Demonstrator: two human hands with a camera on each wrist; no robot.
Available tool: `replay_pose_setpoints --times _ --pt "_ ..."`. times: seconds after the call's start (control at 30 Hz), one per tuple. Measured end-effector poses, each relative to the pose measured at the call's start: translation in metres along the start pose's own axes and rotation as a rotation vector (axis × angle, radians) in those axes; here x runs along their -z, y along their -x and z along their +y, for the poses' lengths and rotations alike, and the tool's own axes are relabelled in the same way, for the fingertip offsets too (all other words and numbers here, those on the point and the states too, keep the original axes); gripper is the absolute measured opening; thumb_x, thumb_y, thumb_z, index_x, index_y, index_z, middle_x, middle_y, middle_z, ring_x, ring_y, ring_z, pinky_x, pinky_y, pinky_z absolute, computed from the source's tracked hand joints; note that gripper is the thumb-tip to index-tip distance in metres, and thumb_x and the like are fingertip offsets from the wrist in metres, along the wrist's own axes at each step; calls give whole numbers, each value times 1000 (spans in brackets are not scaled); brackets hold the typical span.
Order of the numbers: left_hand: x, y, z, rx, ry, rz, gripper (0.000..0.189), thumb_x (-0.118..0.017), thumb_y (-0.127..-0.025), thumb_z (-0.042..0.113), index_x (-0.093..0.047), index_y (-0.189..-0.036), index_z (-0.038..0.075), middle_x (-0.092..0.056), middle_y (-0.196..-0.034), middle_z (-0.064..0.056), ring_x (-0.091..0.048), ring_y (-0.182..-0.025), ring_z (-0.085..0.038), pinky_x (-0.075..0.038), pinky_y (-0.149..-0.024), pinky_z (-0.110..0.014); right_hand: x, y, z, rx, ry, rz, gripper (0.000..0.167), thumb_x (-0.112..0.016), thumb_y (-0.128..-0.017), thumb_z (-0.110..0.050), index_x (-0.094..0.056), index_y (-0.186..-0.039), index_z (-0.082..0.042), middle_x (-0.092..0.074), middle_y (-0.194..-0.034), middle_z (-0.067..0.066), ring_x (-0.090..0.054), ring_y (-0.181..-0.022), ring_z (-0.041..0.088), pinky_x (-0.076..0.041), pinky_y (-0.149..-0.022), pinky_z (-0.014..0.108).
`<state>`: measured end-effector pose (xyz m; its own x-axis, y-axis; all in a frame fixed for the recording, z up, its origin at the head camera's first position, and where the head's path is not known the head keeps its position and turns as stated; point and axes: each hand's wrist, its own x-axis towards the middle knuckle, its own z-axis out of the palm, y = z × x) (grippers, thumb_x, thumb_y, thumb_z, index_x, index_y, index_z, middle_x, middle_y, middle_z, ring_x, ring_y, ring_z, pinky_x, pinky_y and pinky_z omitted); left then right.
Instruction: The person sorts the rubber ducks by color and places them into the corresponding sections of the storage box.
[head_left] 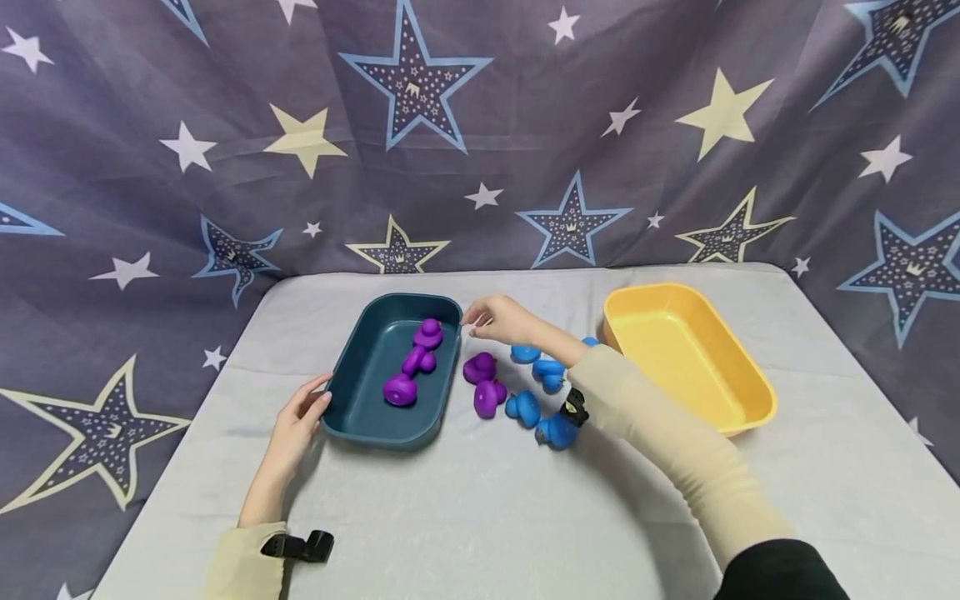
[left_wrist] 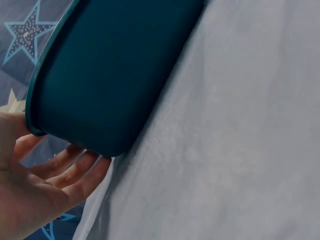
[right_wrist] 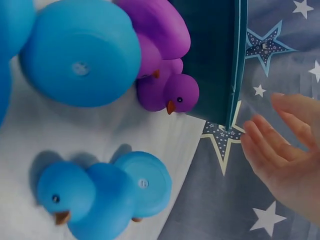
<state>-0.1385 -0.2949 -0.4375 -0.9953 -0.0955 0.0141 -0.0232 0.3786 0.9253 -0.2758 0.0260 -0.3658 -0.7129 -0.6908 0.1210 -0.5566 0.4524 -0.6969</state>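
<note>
My left hand [head_left: 292, 429] touches the left side of the dark teal tray [head_left: 352, 425], and in the left wrist view its fingers [left_wrist: 90, 175] lie fairly straight at the outer wall. Purple rubber ducks [head_left: 400, 389] lie in a line inside this tray. At its far right corner is my right hand [head_left: 504, 321], fingertips right at the rim, fingers loosely bent and holding nothing. Two more purple ducks [head_left: 486, 398] rest on the table just right of the tray. Several blue rubber ducks [head_left: 523, 407] lie beside them, partly under the right forearm; some are tipped over.
A yellow tray [head_left: 697, 358] stands at the right, partly behind the right sleeve [head_left: 675, 450]. White cloth covers the table [head_left: 450, 525]. A grey star-patterned curtain [head_left: 480, 108] hangs along the back and sides.
</note>
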Motion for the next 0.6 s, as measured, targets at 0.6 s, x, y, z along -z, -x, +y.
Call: replay_pose_setpoints --times 0.6 --pt "0 1 1 4 -8 -2 49 -42 -93 33 -36 -135 8 -45 -123 -20 -43 -98 4 -40 -73 -11 -4 27 10 34 74 -145 23 -57 -80 -4 -62 -102 3 -61 -103 13 -57 -93 28 -45 -83 32"
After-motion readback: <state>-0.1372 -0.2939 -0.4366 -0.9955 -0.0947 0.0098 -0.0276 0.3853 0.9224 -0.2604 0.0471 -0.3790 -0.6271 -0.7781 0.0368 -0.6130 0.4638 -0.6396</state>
